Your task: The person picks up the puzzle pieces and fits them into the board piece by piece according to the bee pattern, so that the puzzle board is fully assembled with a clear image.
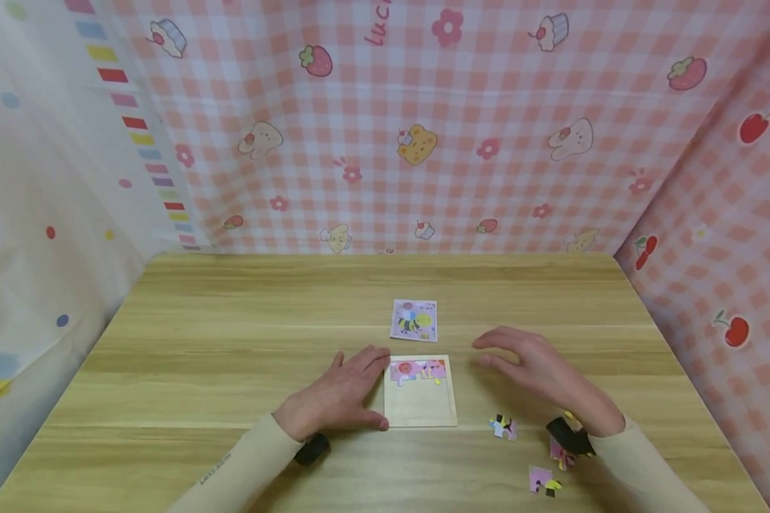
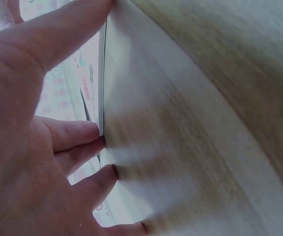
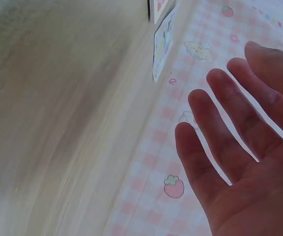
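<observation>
A square wooden puzzle tray (image 1: 420,410) lies on the table, with joined pink jigsaw pieces (image 1: 417,369) along its top inside edge. My left hand (image 1: 340,395) is spread along the tray's left side, thumb at the lower corner and fingertips at the upper one. In the left wrist view, the fingers (image 2: 85,135) touch the tray's edge. To the right of the tray, my right hand (image 1: 532,363) hovers above the table, holding nothing; its fingers (image 3: 220,128) are loosely extended and apart. A picture card (image 1: 414,320) showing a bee lies behind the tray.
Loose jigsaw pieces lie at the front right: one piece (image 1: 503,427) near the tray, another (image 1: 542,482) nearer the front edge, and a pink one (image 1: 560,454) partly hidden by the right wrist's black strap (image 1: 571,436). A checked curtain (image 1: 359,107) hangs behind the wooden table (image 1: 231,320).
</observation>
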Demonstrator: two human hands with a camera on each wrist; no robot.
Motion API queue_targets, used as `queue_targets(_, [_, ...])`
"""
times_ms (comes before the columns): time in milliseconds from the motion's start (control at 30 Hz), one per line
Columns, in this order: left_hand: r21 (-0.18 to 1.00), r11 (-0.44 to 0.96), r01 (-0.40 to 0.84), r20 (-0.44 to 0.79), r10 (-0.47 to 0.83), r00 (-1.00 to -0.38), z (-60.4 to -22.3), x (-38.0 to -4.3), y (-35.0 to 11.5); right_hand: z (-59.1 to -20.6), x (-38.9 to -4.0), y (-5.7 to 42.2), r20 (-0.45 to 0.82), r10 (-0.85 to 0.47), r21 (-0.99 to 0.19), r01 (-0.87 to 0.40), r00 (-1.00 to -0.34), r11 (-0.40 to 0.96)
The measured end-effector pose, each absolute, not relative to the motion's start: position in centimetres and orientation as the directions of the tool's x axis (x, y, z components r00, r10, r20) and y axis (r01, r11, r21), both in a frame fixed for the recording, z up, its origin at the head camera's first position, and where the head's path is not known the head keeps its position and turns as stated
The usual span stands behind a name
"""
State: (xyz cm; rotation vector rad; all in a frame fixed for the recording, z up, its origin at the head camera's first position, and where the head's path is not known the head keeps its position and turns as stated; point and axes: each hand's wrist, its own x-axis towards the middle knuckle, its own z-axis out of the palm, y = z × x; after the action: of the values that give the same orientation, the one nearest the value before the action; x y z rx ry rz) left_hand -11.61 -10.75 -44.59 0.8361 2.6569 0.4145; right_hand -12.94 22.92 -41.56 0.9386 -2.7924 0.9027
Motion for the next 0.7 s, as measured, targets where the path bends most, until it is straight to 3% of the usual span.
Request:
queue_targets(167, [0.369,0.787,0.494,-0.222,0.591,-0.776,-44.7,-11.6,-10.7,-41.4,-12.2,23.8,0.263,-0.516,-0.517,-0.571,-0.815,0.638])
queue_targets(433, [0.372,0.784,0.497,-0.22,0.594,-0.774,-44.7,-11.6,-10.8,-41.6,-11.1,25.4,0.34,-0.545,-0.448,-0.642,-0.766,0.622])
queue_targets(700, [0.375,0.785,0.493,-0.223,0.593,-0.774,-44.9,-11.6,-10.8,-42.1,-10.0,26.4,0.248,-0.588,-0.462,-0.628,-0.769,0.626])
